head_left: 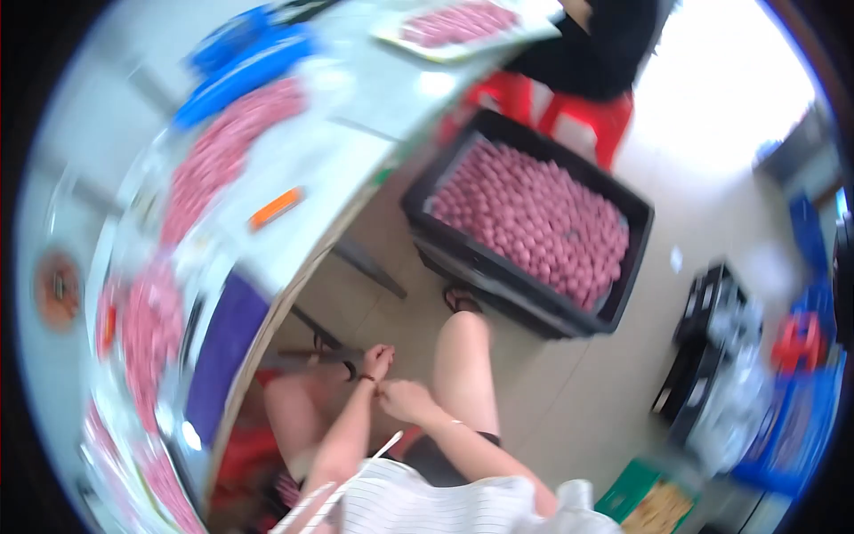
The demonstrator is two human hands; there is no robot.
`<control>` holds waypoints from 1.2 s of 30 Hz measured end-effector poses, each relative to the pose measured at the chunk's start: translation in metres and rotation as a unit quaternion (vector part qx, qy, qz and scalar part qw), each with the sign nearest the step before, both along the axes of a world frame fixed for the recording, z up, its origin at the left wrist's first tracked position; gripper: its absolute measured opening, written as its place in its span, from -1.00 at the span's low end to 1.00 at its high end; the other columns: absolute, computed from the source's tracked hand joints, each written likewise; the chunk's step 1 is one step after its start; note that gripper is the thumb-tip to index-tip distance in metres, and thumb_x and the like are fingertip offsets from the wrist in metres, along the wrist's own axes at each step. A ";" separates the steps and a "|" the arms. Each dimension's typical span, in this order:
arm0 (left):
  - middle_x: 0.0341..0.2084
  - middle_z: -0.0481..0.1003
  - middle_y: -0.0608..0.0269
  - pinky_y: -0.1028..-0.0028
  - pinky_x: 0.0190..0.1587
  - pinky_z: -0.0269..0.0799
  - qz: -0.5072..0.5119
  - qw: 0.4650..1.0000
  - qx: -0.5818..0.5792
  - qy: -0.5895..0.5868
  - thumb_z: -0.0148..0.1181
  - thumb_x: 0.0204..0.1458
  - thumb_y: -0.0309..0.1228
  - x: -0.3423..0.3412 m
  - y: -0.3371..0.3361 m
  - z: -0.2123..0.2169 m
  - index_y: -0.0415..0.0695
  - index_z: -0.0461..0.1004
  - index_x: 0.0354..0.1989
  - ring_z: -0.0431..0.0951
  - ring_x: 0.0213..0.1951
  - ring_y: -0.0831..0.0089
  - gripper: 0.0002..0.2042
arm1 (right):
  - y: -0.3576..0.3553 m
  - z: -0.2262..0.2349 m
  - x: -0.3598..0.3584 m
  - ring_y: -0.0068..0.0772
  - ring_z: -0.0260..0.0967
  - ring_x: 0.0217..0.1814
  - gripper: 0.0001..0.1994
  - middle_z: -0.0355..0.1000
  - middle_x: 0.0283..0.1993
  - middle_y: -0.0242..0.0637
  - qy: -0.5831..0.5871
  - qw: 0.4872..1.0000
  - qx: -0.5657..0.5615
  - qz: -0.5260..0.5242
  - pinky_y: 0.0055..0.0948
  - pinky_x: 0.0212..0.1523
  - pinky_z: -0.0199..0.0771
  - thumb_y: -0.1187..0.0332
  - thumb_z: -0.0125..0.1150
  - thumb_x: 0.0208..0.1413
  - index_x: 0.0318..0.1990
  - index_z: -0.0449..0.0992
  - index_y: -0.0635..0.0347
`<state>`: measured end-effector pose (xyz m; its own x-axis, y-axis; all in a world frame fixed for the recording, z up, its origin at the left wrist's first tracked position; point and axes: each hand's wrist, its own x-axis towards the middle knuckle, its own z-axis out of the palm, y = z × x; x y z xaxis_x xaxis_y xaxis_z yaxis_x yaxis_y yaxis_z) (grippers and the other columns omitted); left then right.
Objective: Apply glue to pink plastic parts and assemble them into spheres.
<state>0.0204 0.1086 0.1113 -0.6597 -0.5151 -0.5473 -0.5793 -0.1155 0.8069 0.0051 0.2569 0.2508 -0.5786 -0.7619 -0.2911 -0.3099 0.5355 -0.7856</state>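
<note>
My hands meet above my lap, beside the table's edge. My left hand (379,360) has its fingers curled in, and nothing shows in them. A dark reddish band (366,378) circles the left wrist. My right hand (407,401) is closed, its fingertips against the left wrist just below that band. Whether it pinches the band or something small is too blurred to tell. A thin pale band (456,422) sits on the right wrist.
To my left runs a pale table (347,165) with pink pieces (213,156), an orange tool (276,208) and a purple cloth (229,351). Ahead stands a black crate (498,274) of pink balls (538,222). Another person (614,49) sits by red stools (614,125). Black crates (685,374) stand right.
</note>
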 end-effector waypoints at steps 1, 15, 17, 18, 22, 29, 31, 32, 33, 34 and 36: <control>-0.70 0.42 0.31 0.53 -0.48 0.29 -0.109 0.992 -0.007 0.057 0.06 -0.06 -0.36 0.002 0.013 0.049 -0.21 0.44 -0.57 0.40 -0.60 0.44 -0.82 | -0.006 -0.024 0.012 0.00 0.41 -0.25 -0.73 0.44 -0.33 0.01 -0.024 0.984 0.086 0.153 -0.13 -0.20 0.39 0.25 -0.06 -0.07 -0.38 0.51 0.22; -0.65 0.33 0.25 0.57 -0.64 0.21 -0.109 0.842 -0.443 0.288 0.10 -0.15 -0.56 0.151 -0.025 0.398 -0.18 0.44 -0.52 0.31 -0.69 0.52 -0.98 | -0.087 -0.024 0.051 -0.06 0.34 -0.05 -0.74 0.40 -0.14 -0.01 0.121 0.902 0.058 0.410 -0.24 -0.10 0.37 0.22 0.09 -0.08 -0.28 0.52 0.17; -0.67 0.32 0.26 0.58 -0.64 0.15 -0.020 0.865 -0.446 0.227 0.06 -0.15 -0.58 0.124 -0.053 0.400 -0.20 0.44 -0.53 0.28 -0.70 0.53 -0.97 | -0.120 -0.045 0.024 -0.06 0.34 -0.05 -0.74 0.41 -0.14 -0.01 0.127 0.906 0.044 0.401 -0.24 -0.10 0.37 0.21 0.09 -0.08 -0.28 0.52 0.17; -0.68 0.32 0.27 0.59 -0.64 0.13 0.013 0.887 -0.406 0.218 0.06 -0.15 -0.58 0.113 -0.069 0.400 -0.21 0.43 -0.54 0.26 -0.69 0.54 -0.97 | -0.139 -0.054 0.008 -0.06 0.34 -0.05 -0.73 0.41 -0.15 -0.01 0.130 0.909 0.037 0.394 -0.24 -0.10 0.37 0.21 0.09 -0.07 -0.28 0.52 0.17; -0.69 0.33 0.28 0.63 -0.62 0.08 0.058 0.949 -0.266 0.162 0.06 -0.16 -0.59 0.098 -0.093 0.407 -0.26 0.42 -0.58 0.24 -0.67 0.61 -0.96 | -0.189 -0.067 -0.074 -0.06 0.35 -0.06 -0.73 0.41 -0.16 -0.01 0.151 0.909 0.027 0.388 -0.24 -0.10 0.36 0.21 0.08 -0.07 -0.28 0.52 0.17; -0.69 0.34 0.31 0.71 -0.66 0.05 0.121 0.971 -0.149 0.145 0.06 -0.17 -0.58 0.119 -0.105 0.402 -0.27 0.42 -0.60 0.23 -0.71 0.70 -0.95 | -0.200 -0.059 -0.113 -0.06 0.36 -0.08 -0.72 0.42 -0.18 -0.01 0.187 0.911 -0.008 0.367 -0.24 -0.10 0.36 0.20 0.06 -0.07 -0.28 0.52 0.17; -0.70 0.34 0.30 0.69 -0.66 0.06 0.126 0.970 -0.158 0.132 0.08 -0.19 -0.59 0.115 -0.105 0.406 -0.26 0.42 -0.60 0.24 -0.71 0.67 -0.96 | -0.202 -0.062 -0.120 -0.06 0.36 -0.09 -0.72 0.42 -0.19 -0.01 0.208 0.908 -0.031 0.363 -0.24 -0.10 0.36 0.20 0.06 -0.06 -0.28 0.52 0.17; -0.72 0.34 0.30 0.67 -0.65 0.07 0.124 0.971 -0.168 0.120 0.11 -0.21 -0.59 0.115 -0.105 0.408 -0.26 0.43 -0.61 0.24 -0.70 0.64 -0.98 | -0.202 -0.064 -0.119 -0.06 0.36 -0.09 -0.72 0.42 -0.19 -0.01 0.216 0.906 -0.043 0.361 -0.24 -0.10 0.36 0.20 0.06 -0.06 -0.28 0.52 0.17; -0.72 0.34 0.30 0.67 -0.65 0.07 0.133 0.970 -0.168 0.116 0.11 -0.21 -0.59 0.115 -0.102 0.407 -0.26 0.43 -0.61 0.24 -0.70 0.64 -0.98 | -0.200 -0.068 -0.118 -0.06 0.36 -0.09 -0.72 0.42 -0.19 -0.01 0.225 0.903 -0.056 0.361 -0.24 -0.10 0.36 0.19 0.06 -0.06 -0.28 0.52 0.17; -0.71 0.34 0.30 0.67 -0.65 0.07 0.143 0.965 -0.175 0.131 0.11 -0.21 -0.60 0.116 -0.100 0.406 -0.26 0.42 -0.61 0.25 -0.69 0.64 -0.97 | -0.198 -0.072 -0.114 -0.06 0.36 -0.09 -0.72 0.42 -0.20 -0.01 0.232 0.901 -0.069 0.360 -0.25 -0.10 0.36 0.19 0.05 -0.06 -0.28 0.52 0.17; -0.69 0.33 0.30 0.73 -0.67 0.06 0.148 0.954 -0.201 0.168 0.04 -0.17 -0.61 0.115 -0.096 0.401 -0.27 0.40 -0.61 0.28 -0.70 0.69 -0.94 | -0.194 -0.082 -0.105 -0.06 0.37 -0.10 -0.72 0.42 -0.20 0.00 0.247 0.897 -0.097 0.354 -0.25 -0.11 0.36 0.19 0.05 -0.06 -0.28 0.52 0.17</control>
